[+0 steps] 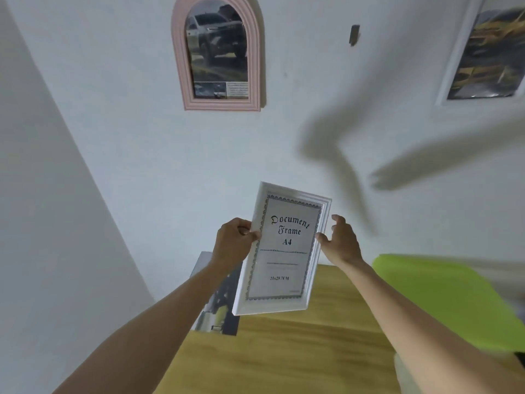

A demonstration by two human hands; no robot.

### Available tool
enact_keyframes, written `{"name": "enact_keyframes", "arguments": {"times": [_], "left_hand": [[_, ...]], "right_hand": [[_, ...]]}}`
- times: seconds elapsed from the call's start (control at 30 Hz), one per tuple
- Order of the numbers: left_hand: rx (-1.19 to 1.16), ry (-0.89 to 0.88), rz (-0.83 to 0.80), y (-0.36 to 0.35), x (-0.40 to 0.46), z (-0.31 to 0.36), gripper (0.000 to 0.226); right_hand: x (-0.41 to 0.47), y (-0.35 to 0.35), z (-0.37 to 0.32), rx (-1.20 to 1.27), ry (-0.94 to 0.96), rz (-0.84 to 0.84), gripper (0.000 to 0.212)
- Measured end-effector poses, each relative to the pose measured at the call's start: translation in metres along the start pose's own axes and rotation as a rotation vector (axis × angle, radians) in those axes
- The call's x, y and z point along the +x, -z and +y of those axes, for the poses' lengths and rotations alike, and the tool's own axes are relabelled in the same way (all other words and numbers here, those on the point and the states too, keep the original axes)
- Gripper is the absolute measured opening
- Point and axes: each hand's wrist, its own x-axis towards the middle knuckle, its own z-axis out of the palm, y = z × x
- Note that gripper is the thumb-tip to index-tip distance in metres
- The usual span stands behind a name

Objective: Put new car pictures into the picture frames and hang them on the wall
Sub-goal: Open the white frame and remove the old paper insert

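You held a white document frame [281, 251] upright in the air in front of the wall [142, 152], above the far edge of the wooden surface [284, 351]. Its insert read "Document Frame A4". Your left hand [234, 240] gripped the frame's left edge, fingers curled round it and thumb on the front. Your right hand [341, 240] was at the right edge with its fingers spread and loosely bent; only the thumb seemed to touch the frame. A car picture [218, 305] leaned against the wall behind the frame, standing on the surface. On the wall hung a pink arched frame [217, 52] with a car photo and, at the right, a white frame [483, 49] with a yellow car picture. A small dark hook [354, 35] sat between them. Something lime green [443, 297] lay at the right.
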Motion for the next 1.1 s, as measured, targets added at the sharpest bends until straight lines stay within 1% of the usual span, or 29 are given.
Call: {"name": "enact_keyframes", "arguments": {"times": [0.1, 0.2, 0.27, 0.37, 0.5, 0.63, 0.77, 0.87, 0.93, 1.0, 1.07, 1.1], "left_hand": [[0.05, -0.011, 0.03, -0.007, -0.017, -0.012, 0.027], [0.048, -0.023, 0.085, -0.016, -0.031, -0.014, 0.024], [0.05, -0.054, 0.122, -0.021, -0.038, -0.012, 0.02], [0.07, -0.108, 0.146, -0.024, -0.046, -0.013, 0.021], [0.06, -0.154, 0.131, -0.028, -0.05, -0.015, 0.022], [-0.044, -0.156, 0.074, -0.031, -0.054, -0.016, 0.022], [-0.179, -0.156, -0.035, -0.032, -0.054, -0.017, 0.027], [-0.172, -0.171, -0.075, -0.027, -0.048, -0.026, 0.035], [-0.139, -0.163, -0.063, -0.022, -0.039, -0.037, 0.042], [-0.014, -0.129, -0.034, -0.019, -0.027, -0.05, 0.049], [0.149, -0.015, -0.001, -0.016, -0.014, -0.064, 0.057], [0.19, 0.061, -0.004, -0.014, -0.009, -0.07, 0.06]], "right_hand": [[-0.02, -0.011, -0.024, 0.117, 0.052, -0.045, 0.063], [-0.04, -0.018, -0.055, 0.205, 0.113, -0.113, 0.056], [-0.049, -0.024, -0.071, 0.218, 0.146, -0.117, 0.052], [-0.057, -0.034, -0.091, 0.235, 0.135, -0.082, 0.054], [-0.058, -0.041, -0.101, 0.332, 0.084, -0.014, 0.045], [-0.055, -0.041, -0.1, 0.427, 0.023, 0.043, 0.033], [-0.053, -0.034, -0.096, 0.439, -0.013, 0.079, 0.031], [-0.051, -0.021, -0.089, 0.445, -0.013, 0.073, 0.032], [-0.053, -0.01, -0.083, 0.51, -0.015, 0.038, 0.031], [-0.056, 0.001, -0.076, 0.591, -0.024, -0.029, 0.03], [-0.057, 0.009, -0.064, 0.641, -0.044, -0.124, 0.032], [-0.055, 0.01, -0.057, 0.653, -0.057, -0.165, 0.033]]}}
